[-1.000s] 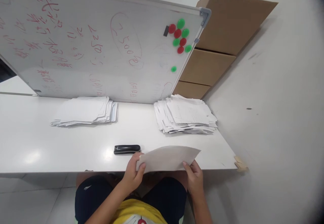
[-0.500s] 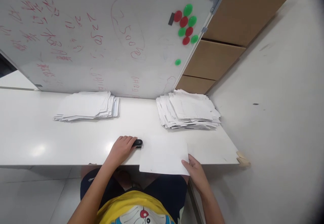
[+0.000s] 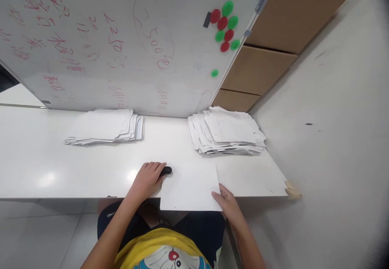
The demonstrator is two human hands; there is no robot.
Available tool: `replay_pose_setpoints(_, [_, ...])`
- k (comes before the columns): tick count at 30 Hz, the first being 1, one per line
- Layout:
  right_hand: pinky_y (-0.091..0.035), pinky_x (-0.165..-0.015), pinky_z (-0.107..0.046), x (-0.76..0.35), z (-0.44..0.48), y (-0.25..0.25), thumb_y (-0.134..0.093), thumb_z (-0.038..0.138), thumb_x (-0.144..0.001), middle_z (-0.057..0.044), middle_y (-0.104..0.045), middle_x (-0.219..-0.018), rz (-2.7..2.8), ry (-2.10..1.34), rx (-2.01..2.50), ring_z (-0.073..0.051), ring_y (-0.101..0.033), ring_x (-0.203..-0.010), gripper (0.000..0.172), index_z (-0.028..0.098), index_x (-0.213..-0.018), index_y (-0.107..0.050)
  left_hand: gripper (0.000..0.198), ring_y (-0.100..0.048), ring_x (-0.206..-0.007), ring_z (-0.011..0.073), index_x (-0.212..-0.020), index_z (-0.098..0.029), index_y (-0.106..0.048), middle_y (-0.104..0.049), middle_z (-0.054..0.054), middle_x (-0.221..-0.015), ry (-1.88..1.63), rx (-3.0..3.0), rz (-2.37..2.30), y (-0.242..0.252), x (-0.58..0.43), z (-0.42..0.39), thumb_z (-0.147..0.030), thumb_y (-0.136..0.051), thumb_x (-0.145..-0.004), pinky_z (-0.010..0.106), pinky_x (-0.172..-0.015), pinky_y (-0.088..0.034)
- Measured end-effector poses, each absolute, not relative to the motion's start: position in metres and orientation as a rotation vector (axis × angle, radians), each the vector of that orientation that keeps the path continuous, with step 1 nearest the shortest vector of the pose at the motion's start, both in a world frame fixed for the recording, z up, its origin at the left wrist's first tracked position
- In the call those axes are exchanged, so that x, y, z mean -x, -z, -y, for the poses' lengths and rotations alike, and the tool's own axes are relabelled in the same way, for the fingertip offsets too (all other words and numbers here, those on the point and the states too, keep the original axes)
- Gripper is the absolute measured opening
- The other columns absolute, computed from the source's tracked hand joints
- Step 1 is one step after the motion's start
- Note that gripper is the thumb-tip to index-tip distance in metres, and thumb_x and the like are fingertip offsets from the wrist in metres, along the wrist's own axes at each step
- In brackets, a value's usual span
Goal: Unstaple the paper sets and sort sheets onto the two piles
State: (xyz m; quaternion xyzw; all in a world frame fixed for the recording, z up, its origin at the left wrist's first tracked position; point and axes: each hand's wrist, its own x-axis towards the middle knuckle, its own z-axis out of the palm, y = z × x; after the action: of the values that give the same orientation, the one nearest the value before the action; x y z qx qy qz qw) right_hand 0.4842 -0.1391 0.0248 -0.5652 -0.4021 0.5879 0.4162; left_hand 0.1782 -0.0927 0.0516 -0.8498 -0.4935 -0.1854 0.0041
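Note:
My left hand [image 3: 150,178] is wrapped round a black stapler [image 3: 167,170], whose front end points right over the left edge of a white paper sheet [image 3: 190,188]. The sheet's near edge hangs past the front of the white table [image 3: 73,167]. My right hand [image 3: 225,201] pinches the sheet's right edge between thumb and fingers. Whether the sheet sits between the stapler's jaws is hard to tell; the lower jaw is hidden.
A paper stack [image 3: 105,126] lies at the back left and a larger, uneven stack [image 3: 231,129] at the back right. Behind them leans a whiteboard [image 3: 121,50] with magnets. Cardboard boxes [image 3: 267,68] and a wall [image 3: 328,159] are on the right.
My right hand has moved left with the sheet, and the sheet's left edge now reaches under the stapler's front end. My left hand has hardly moved.

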Motion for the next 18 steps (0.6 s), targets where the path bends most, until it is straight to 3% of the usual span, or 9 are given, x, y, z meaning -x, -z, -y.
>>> replay_pose_setpoints(4, [-0.049,-0.089,-0.043,-0.482,0.139,-0.022,-0.070,0.043,-0.073,-0.007,-0.074,-0.103,0.973,-1.488,1.354,-0.030,-0.065,-0.099,0.039,0.021,-0.105,-0.068,0.052,-0.052,-0.120,0.0273,-0.141,-0.016,-0.038,-0.058,0.012,-0.129,0.698,2.636,1.553,-0.064,-0.198,0.101,-0.029,-0.045,-0.092,0.042,-0.098,-0.042])
replay_pose_setpoints(10, [-0.049,-0.089,-0.040,-0.478,0.140,-0.021,-0.071,0.045,-0.072,-0.007,-0.072,-0.107,0.958,-1.315,1.399,-0.030,-0.063,-0.104,0.041,0.022,-0.106,-0.065,0.050,-0.031,-0.138,0.0347,-0.138,-0.015,-0.045,-0.044,0.014,-0.145,0.730,2.380,1.617,-0.044,-0.229,0.126,-0.025,-0.047,-0.089,0.051,-0.109,-0.025])
replay_pose_setpoints(18, [-0.050,-0.088,-0.040,-0.478,0.143,-0.026,-0.070,0.047,-0.074,-0.007,-0.071,-0.107,0.968,-1.283,1.434,-0.028,-0.065,-0.097,0.042,0.024,-0.108,-0.064,0.050,-0.047,-0.123,0.0316,-0.136,-0.015,-0.047,-0.059,0.016,-0.124,0.895,2.262,1.609,-0.015,-0.227,0.129,-0.026,-0.053,-0.088,0.047,-0.107,-0.027])
